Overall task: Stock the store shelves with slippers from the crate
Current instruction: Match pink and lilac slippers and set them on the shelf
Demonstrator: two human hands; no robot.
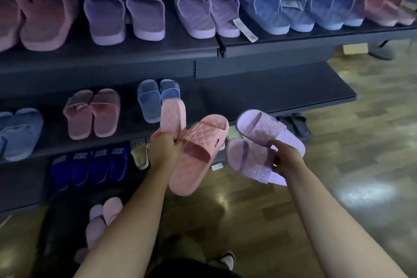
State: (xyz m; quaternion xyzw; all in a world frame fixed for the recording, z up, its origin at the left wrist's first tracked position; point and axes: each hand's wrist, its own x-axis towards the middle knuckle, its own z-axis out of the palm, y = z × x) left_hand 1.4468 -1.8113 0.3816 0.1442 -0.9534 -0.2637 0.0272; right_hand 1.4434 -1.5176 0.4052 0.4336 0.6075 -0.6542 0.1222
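While gripped, slippers (191,158) near shelf edge (316,105).

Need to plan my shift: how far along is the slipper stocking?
Done: top shelf lined with pairs; middle shelf part-filled at its left. In hand: left hand grips a pink pair, right hand a lilac pair. Left: that shelf's bare right part; crate unseen.

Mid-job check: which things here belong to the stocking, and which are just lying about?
In the job: pink slippers and lilac slippers, both held; middle shelf.
Lying about: dark slippers and small box on the floor; tag on the upper shelf.
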